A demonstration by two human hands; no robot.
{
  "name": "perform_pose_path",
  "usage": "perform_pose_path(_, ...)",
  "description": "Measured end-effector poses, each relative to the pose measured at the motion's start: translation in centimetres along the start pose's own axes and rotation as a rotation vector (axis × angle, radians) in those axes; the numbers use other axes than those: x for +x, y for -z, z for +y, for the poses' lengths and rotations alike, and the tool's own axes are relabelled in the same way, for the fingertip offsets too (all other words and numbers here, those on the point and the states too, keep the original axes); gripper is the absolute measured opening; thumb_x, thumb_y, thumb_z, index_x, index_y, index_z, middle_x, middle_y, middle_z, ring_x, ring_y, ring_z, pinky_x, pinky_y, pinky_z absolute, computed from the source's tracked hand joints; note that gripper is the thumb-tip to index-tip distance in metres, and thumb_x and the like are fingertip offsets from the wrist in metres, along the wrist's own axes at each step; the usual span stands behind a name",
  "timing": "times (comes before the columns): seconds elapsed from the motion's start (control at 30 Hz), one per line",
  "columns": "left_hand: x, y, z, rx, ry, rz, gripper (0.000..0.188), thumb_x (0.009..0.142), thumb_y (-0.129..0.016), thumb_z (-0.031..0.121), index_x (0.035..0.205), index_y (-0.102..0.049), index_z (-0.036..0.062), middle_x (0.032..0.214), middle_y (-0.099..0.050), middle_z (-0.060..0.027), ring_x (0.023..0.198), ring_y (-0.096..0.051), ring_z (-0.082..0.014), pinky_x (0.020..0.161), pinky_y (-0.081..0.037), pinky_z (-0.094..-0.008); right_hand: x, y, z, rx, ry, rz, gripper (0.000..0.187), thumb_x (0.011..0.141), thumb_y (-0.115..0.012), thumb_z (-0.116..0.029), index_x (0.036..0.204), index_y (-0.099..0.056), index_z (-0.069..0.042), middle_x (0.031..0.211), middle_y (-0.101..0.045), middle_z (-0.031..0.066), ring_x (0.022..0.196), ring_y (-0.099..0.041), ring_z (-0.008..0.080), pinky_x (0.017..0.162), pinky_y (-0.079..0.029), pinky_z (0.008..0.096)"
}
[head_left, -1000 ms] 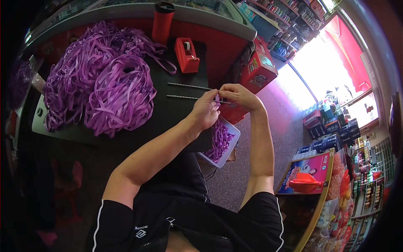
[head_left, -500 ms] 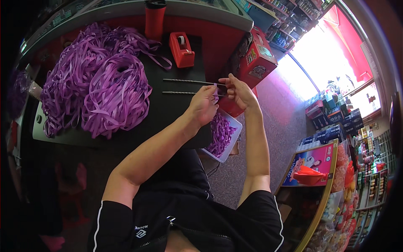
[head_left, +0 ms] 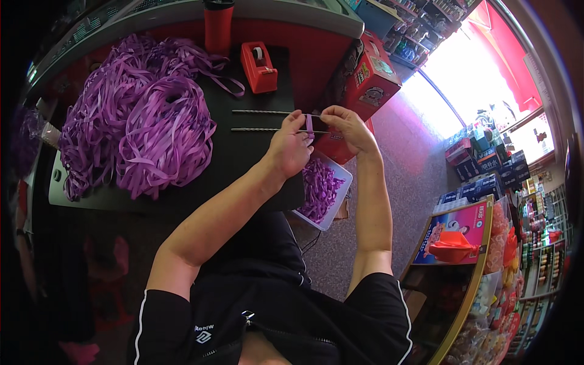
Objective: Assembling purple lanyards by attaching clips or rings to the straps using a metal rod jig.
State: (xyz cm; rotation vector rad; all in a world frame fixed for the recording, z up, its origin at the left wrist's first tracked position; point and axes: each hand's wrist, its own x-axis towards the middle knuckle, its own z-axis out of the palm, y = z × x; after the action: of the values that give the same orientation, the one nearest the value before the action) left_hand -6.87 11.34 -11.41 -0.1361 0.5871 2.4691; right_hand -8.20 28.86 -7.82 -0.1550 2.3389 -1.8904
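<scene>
Holding a short strip of purple ribbon [head_left: 309,126] between both hands, the person pinches it at two thin metal rods [head_left: 267,120] lying on the black worktop [head_left: 243,164]. The left hand [head_left: 291,149] and right hand [head_left: 344,125] both have fingers closed on the strip. It seems the wrapping step; next the ribbon likely needs careful folding around the rods. Below the fingers sits a white tray of purple pieces [head_left: 322,188].

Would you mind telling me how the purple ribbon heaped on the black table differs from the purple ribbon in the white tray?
The ribbon heap is far larger, in long loose loops spread over the black table. The ribbon in the white tray is a small clump lying below the table edge, under the hands. Both are the same purple.
</scene>
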Motion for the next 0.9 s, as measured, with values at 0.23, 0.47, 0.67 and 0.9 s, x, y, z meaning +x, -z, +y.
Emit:
perform_pose_path(0.23, 0.2, 0.9, 0.4, -0.133, 0.049, -0.114, 0.049, 0.095, -0.046, 0.044, 0.138, -0.031, 0.0261, 0.148, 0.012, -0.0352, 0.141, 0.014, -0.0407, 0.111, 0.012, -0.0493, 3.9, 1.3, 0.2, -0.359, -0.192, -0.217, 0.026, 0.083, -0.063, -0.026, 0.093, -0.069, -0.002, 0.083, -0.064, 0.0016, 0.081, -0.056, 0.0094, 0.074, -0.044, 0.0246)
perform_pose_path(0.47, -0.4, 0.2, 0.5, -0.120, 0.030, -0.077, 0.054, 0.095, -0.047, 0.045, 0.141, -0.028, 0.0264, 0.147, 0.016, -0.0349, 0.141, 0.018, -0.0401, 0.111, 0.012, -0.0490, 6.9, 0.8, -0.4, -0.702, -0.140, -0.332, 0.040, 0.078, -0.066, -0.037, 0.095, -0.072, -0.001, 0.086, -0.069, 0.0098, 0.081, -0.062, 0.0178, 0.076, -0.047, 0.0327)
perform_pose_path(0.67, -0.3, 0.2, 0.5, -0.127, 0.041, -0.083, 0.057, 0.095, -0.046, 0.046, 0.143, -0.024, 0.0269, 0.148, 0.016, -0.0342, 0.141, 0.018, -0.0386, 0.111, 0.013, -0.0487, 6.8, 0.2, -1.4, -0.817, -0.189, -0.313, 0.042, 0.075, -0.068, -0.040, 0.090, -0.073, -0.002, 0.083, -0.069, 0.0126, 0.080, -0.062, 0.0191, 0.075, -0.047, 0.0332)
perform_pose_path(0.9, -0.4, 0.3, 0.6, -0.123, 0.045, -0.106, 0.055, 0.095, -0.045, 0.046, 0.143, -0.025, 0.0267, 0.148, 0.016, -0.0340, 0.141, 0.018, -0.0384, 0.111, 0.013, -0.0486, 6.6, -0.1, -1.1, -0.862, -0.168, -0.271, 0.040, 0.071, -0.069, -0.037, 0.089, -0.072, -0.001, 0.081, -0.069, 0.0147, 0.077, -0.064, 0.0208, 0.073, -0.048, 0.0331)
